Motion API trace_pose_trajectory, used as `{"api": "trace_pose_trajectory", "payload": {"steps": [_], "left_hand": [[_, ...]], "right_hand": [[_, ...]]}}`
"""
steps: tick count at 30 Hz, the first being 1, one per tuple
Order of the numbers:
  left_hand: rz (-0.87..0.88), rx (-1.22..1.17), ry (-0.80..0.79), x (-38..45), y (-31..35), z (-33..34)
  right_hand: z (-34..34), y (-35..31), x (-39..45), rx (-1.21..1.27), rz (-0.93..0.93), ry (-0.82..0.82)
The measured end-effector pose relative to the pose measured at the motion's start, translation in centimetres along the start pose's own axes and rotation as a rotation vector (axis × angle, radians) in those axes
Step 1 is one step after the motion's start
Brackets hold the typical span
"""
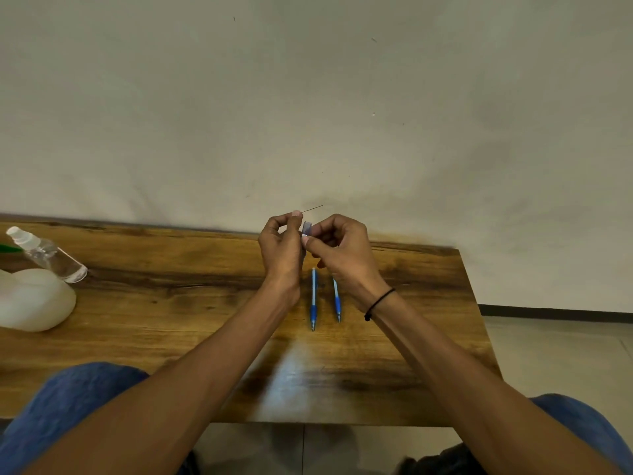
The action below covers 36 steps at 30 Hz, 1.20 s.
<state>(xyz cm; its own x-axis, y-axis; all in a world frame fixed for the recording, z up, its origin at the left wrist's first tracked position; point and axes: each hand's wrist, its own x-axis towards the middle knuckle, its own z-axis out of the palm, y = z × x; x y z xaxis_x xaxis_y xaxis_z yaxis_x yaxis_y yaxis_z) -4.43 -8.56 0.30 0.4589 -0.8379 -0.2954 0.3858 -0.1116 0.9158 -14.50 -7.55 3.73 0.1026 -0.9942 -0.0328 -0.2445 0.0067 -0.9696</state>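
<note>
The wire (312, 209) is thin and hard to see against the wall. It is held above the far edge of the tabletop (171, 303), and its free end points to about 2 o'clock from the fingertips that pinch it. Just below it, at 6 o'clock, is the blue piece (307, 228), a small translucent part whose exact shape I cannot tell.

The main risk is a slip. The wire is held only by its end, so a small twist could flick it out, and it would be hard to find on the wood grain or the floor. It could also bend if it meets the blue piece off-line, or prick a finger. The blue piece is held just as lightly and could drop.

The left hand (281, 246) is raised with its fingers curled, thumb and forefinger pinching the wire. The right hand (342, 250) touches it at 3 o'clock and pinches the blue piece between thumb and fingertip, with a dark band (378, 303) on the wrist. Both forearms reach forward, clear of the tabletop.

At 6 o'clock from the hands, the left pen (313, 299) and right pen (337, 299) lie side by side but apart. Far off at 9 o'clock are a bottle (51, 257) and a white lump (34, 299).
</note>
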Motion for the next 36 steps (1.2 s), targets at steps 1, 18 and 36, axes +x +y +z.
{"api": "trace_pose_trajectory", "payload": {"steps": [1, 18, 36], "left_hand": [[-0.007, -0.008, 0.0, 0.0, 0.0, -0.1], [0.011, -0.049, -0.018, 0.0, 0.7, -0.1], [0.028, -0.003, -0.026, -0.3, 0.4, 0.0]], "right_hand": [[0.0, 0.0, -0.1, 0.02, 0.019, -0.011], [-5.1, 4.1, 2.5, -0.6, -0.05, -0.057], [-4.1, 10.8, 1.4, -1.115, -0.004, -0.163]]}}
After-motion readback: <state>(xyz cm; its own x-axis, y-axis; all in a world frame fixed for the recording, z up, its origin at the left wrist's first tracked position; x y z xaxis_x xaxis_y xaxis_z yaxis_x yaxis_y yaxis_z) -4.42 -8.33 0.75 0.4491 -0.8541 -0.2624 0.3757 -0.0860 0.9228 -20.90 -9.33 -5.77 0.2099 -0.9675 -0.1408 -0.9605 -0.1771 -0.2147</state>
